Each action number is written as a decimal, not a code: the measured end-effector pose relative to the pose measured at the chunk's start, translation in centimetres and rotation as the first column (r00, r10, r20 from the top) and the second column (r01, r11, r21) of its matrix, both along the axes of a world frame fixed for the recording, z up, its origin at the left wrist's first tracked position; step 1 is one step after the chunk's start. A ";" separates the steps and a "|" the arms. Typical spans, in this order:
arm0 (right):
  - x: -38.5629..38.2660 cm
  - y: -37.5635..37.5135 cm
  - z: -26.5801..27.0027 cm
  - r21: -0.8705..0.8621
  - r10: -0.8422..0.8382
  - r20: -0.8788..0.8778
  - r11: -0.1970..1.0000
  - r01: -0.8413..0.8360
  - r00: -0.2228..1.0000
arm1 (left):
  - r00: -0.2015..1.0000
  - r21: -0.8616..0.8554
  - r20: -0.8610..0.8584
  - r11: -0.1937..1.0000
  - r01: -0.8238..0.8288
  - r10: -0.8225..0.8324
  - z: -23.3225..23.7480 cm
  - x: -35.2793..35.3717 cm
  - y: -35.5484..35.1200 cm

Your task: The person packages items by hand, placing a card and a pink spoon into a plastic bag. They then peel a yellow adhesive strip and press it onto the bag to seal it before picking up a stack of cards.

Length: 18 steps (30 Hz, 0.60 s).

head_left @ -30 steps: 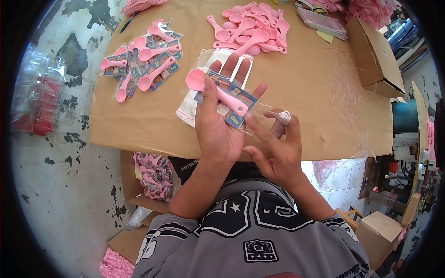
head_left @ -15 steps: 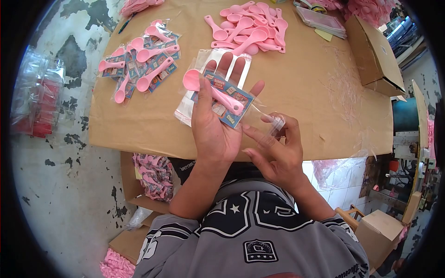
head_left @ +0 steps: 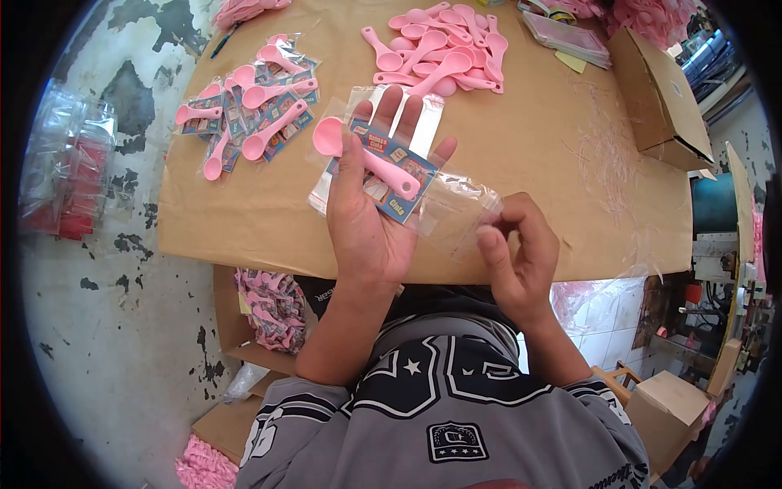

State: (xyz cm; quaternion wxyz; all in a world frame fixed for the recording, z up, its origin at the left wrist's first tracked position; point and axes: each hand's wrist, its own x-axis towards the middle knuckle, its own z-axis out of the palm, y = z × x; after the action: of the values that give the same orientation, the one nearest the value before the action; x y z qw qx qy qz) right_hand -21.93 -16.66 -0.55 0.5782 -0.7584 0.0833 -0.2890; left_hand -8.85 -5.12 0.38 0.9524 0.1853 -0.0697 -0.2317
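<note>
My left hand point(head_left: 371, 236), palm up, pins a pink measuring spoon point(head_left: 389, 173) under its thumb. Behind the spoon lies a blue printed card point(head_left: 397, 207), both within a clear plastic bag point(head_left: 460, 204) whose loose end stretches to the right. At that far end the curled fingers of my right hand point(head_left: 525, 253) pinch the film. Under my left hand, a stack of clear bags with white strips point(head_left: 429, 122) rests on the table. Packed spoons with cards point(head_left: 273, 130) are heaped to the left, and loose pink spoons point(head_left: 432, 61) are piled beyond my fingers.
Brown paper covers the table point(head_left: 570, 204). A cardboard box point(head_left: 660, 98) stands at its right edge, near plastic scraps point(head_left: 607, 163) and a clear tray point(head_left: 566, 37). Below the left edge, a carton holds many packed spoons point(head_left: 273, 310).
My right hand has moved right and drawn the bag's loose end out flatter. My left hand, with the spoon and card, has shifted slightly left.
</note>
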 end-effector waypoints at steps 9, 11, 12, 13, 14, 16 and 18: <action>0.9 -0.6 -0.6 0.279 0.134 -0.154 0.956 -0.087 0.979 | 0.998 0.085 0.053 0.996 -0.038 0.034 0.0 -0.5 0.4; 0.9 -2.0 -0.5 -0.039 -0.004 -0.149 0.999 -0.002 0.989 | 0.996 0.090 0.068 0.994 -0.060 0.054 0.0 -0.2 0.6; 1.0 -2.9 -0.3 -0.247 -0.106 -0.109 0.966 0.076 0.988 | 0.996 0.094 0.057 0.993 -0.071 0.066 0.0 -0.1 0.6; 1.2 -3.4 0.0 -0.441 -0.198 -0.049 0.884 0.157 0.979 | 0.996 0.099 0.047 0.992 -0.082 0.077 0.1 0.0 0.6; 1.7 -3.6 0.3 -0.552 -0.243 -0.003 0.809 0.201 0.970 | 0.995 0.102 0.037 0.991 -0.091 0.088 0.2 0.0 0.6; 2.3 -3.9 0.9 -0.698 -0.277 0.061 0.675 0.240 0.959 | 0.999 0.105 0.008 0.993 -0.051 0.050 0.3 0.0 0.4; 2.4 -4.0 1.3 -0.742 -0.225 0.044 0.646 0.182 0.973 | 1.000 0.113 -0.014 0.993 0.026 -0.025 0.4 -0.2 0.0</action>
State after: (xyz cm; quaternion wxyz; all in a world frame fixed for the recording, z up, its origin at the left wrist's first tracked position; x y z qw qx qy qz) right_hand -19.56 -20.63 0.73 0.1819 -0.9204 0.0586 -0.3410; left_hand -9.07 -5.08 0.80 0.9378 0.2364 -0.0528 -0.2486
